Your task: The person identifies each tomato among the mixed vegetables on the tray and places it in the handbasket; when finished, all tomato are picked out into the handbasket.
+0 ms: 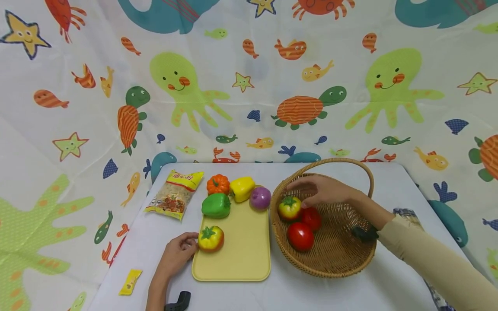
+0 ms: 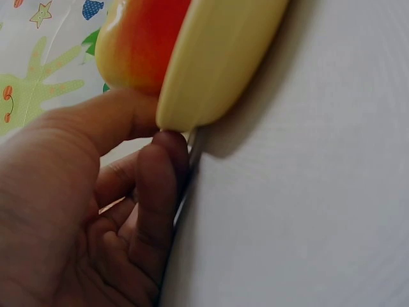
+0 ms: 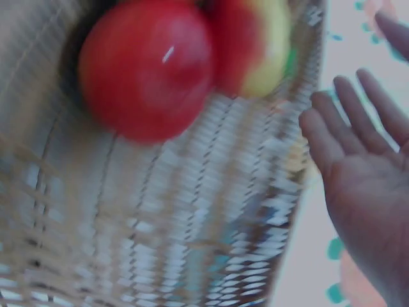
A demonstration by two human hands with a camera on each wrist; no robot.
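My left hand (image 1: 176, 255) is at the left side of a yellow tray (image 1: 245, 259). In the left wrist view its thumb and fingers pinch the tray's rim (image 2: 220, 64). Close to that thumb, a yellow-red tomato (image 1: 211, 239) with a green star-shaped top sits on the tray. My right hand (image 1: 320, 190) is over a wicker basket (image 1: 330, 270), fingers extended and holding nothing, as the right wrist view also shows. Beneath it in the basket lie another yellow-red tomato (image 1: 289, 209) and two round red fruits, one red fruit (image 1: 300, 236) in front.
On the tray's far part are a green pepper (image 1: 216, 205), an orange pumpkin (image 1: 218, 185), a yellow pepper (image 1: 242, 189) and a purple onion (image 1: 260, 198). A food bag (image 1: 175, 194) lies behind left, a small yellow packet (image 1: 130, 282) front left. The basket handle (image 1: 337, 160) arches upward.
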